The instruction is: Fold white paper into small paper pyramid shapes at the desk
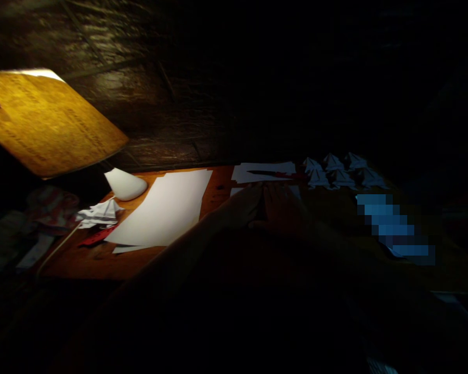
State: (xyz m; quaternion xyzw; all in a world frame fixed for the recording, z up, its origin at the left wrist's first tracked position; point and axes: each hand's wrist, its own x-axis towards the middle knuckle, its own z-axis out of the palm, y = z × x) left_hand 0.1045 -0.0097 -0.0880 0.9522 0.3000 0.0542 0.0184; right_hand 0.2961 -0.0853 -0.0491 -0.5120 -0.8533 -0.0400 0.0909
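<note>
Apparently, both hands were bearing down on one small white sheet point(295, 191), the left hand point(245, 201) and the right hand point(281, 208) set close together, fingers reaching away from the body. Paper showed past either side of them, so the sheet lay directly beneath; likely the paired hands served to hold it steady and flat. The dimness hid whether any finger pinched an edge or merely pressed.

Just beyond the grip lay more white paper point(242, 170) with a knife-like tool point(264, 173) across it, dark blade to the left and red handle to the right, perhaps put there to be reachable and to weigh the paper down.

Right of the hands, six folded paper pieces point(342, 178) stood in two rows, seemingly lined up to stay out of the working spot. Nearer the body on that side was a pixelated blue patch point(392, 226).

Left of the grip, large white sheets point(167, 208) lay overlapping on the wooden table point(216, 179). Farther left came a pale rounded stand point(127, 185), another folded piece point(101, 214) beside a red item point(97, 237), and a yellow-lit panel point(54, 124), probably a lampshade, angled over that end.
</note>
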